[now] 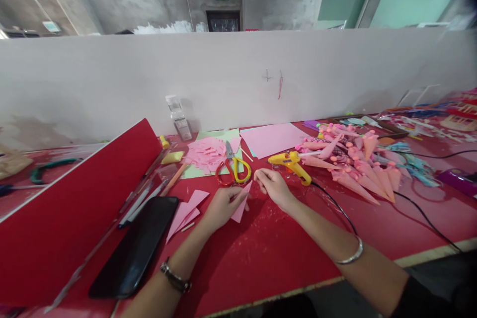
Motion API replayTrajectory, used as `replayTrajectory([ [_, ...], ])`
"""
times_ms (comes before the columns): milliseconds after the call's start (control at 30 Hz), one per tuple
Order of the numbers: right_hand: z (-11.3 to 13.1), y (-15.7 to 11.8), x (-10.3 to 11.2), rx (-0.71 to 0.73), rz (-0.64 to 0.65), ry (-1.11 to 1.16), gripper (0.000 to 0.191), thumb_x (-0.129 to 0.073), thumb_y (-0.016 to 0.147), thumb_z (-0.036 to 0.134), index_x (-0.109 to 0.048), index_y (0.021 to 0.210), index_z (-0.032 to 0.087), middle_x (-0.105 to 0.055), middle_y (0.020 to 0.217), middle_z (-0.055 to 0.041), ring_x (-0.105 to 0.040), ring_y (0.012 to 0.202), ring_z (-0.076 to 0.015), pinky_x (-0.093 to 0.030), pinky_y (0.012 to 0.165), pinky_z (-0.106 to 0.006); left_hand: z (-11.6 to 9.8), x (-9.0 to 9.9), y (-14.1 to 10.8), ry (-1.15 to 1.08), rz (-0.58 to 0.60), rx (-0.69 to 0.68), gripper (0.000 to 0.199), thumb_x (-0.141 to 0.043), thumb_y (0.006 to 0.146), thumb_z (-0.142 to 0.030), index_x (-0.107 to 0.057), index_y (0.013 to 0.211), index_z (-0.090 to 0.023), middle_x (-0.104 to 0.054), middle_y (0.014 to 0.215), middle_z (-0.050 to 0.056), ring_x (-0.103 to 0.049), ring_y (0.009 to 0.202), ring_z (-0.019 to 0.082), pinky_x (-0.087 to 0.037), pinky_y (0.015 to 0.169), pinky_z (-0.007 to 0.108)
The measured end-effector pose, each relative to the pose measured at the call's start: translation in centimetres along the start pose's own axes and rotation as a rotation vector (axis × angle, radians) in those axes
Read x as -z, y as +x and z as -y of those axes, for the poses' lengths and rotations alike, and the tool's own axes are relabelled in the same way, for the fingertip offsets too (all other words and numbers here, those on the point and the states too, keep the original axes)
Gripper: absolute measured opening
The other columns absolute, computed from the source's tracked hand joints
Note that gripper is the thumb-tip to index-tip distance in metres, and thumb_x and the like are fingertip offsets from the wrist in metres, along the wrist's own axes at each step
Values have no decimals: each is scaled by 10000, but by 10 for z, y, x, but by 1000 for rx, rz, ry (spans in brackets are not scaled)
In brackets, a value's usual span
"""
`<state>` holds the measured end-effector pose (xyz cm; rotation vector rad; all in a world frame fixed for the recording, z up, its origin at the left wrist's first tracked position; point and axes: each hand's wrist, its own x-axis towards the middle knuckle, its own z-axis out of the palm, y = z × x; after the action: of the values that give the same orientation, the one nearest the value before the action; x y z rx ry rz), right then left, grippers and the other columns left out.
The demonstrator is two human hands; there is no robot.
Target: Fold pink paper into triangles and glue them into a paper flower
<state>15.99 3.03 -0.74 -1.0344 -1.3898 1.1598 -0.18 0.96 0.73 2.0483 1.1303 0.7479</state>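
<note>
My left hand (224,204) is closed on a folded piece of pink paper (240,211), pointed at its upper end. Just to the right, my right hand (274,186) is pinched near that tip; whatever sits between its fingertips is too small to make out. Beyond the hands lie scissors (235,171) with one red and one yellow handle. A yellow glue gun (292,161) rests on its side to the right of them. Cut pink paper triangles (190,208) lie left of my left hand.
Pink paper scraps (206,154) cover a pale green sheet. Pink sheets (272,139) lie at the back. Many pink paper cones (357,164) are heaped at right, near the black cord (335,203). A black phone-like slab (136,246) and red board (93,208) stand at left.
</note>
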Motion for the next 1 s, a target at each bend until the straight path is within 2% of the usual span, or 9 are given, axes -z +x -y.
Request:
replayTrajectory([
  [67, -1, 0, 0, -9, 31, 12, 376, -361, 799, 469, -498, 628, 162, -360, 476, 60, -319, 359, -48, -246, 374, -196, 0, 0, 0, -20, -23, 10, 402, -372, 826, -371, -593, 570, -155, -597, 553, 10, -515, 518, 114, -344, 512, 190],
  [133, -1, -1, -1, 10, 121, 8, 388, -352, 805, 472, -529, 666, 156, -396, 498, 50, -350, 376, -50, -272, 388, -195, 1, 0, 0, -42, -39, 17, 399, -369, 827, -376, -595, 585, -154, -602, 559, 10, -517, 513, 113, -349, 508, 188],
  [233, 0, -3, -4, 56, 213, -61, 252, -492, 753, 399, -541, 694, 159, -459, 529, 43, -401, 424, -59, -315, 431, -194, 2, 0, 0, -72, -8, 12, 390, -358, 835, -379, -589, 616, -153, -615, 580, 13, -535, 532, 116, -370, 538, 190],
  [333, 1, -4, -4, 75, 191, -125, 196, -512, 745, 336, -532, 662, 159, -476, 516, 42, -420, 431, -67, -332, 453, -201, 1, -1, 1, -87, 17, 6, 381, -356, 839, -374, -576, 622, -152, -611, 585, 13, -536, 540, 115, -377, 552, 189],
  [567, -1, 0, -2, 61, 139, -80, 292, -383, 810, 350, -491, 615, 161, -486, 534, 31, -427, 398, -61, -328, 431, -200, -2, -2, 2, -157, 34, 45, 320, -381, 821, -375, -576, 703, -150, -609, 615, 13, -531, 539, 117, -394, 539, 200],
  [700, -2, 2, 0, 60, 61, -24, 330, -353, 820, 392, -487, 630, 158, -513, 579, 18, -426, 371, -55, -312, 397, -202, 1, 4, 2, -171, -108, 155, 229, -500, 749, -370, -550, 694, -153, -549, 509, -25, -508, 463, 109, -381, 490, 202],
  [767, -2, 3, 2, 80, 57, -49, 319, -386, 808, 392, -497, 622, 158, -514, 571, 19, -428, 385, -56, -325, 410, -200, 4, 8, 4, -207, -225, 188, 211, -542, 718, -356, -536, 793, -159, -509, 482, -54, -485, 424, 98, -372, 472, 201],
  [900, 0, 2, 3, 91, 89, -89, 229, -489, 758, 355, -533, 646, 161, -517, 569, 27, -428, 419, -57, -358, 454, -201, 10, 11, 7, -396, -495, 123, 366, -561, 703, -309, -434, 1020, -179, -516, 636, -50, -479, 480, 75, -395, 522, 198],
  [1000, 1, -1, 0, 65, 182, -83, 209, -520, 741, 348, -556, 673, 154, -509, 566, 30, -431, 425, -56, -354, 453, -200, 12, 12, 8, -518, -599, 84, 412, -570, 694, -281, -423, 1070, -198, -508, 708, -41, -473, 546, 64, -404, 585, 193],
])
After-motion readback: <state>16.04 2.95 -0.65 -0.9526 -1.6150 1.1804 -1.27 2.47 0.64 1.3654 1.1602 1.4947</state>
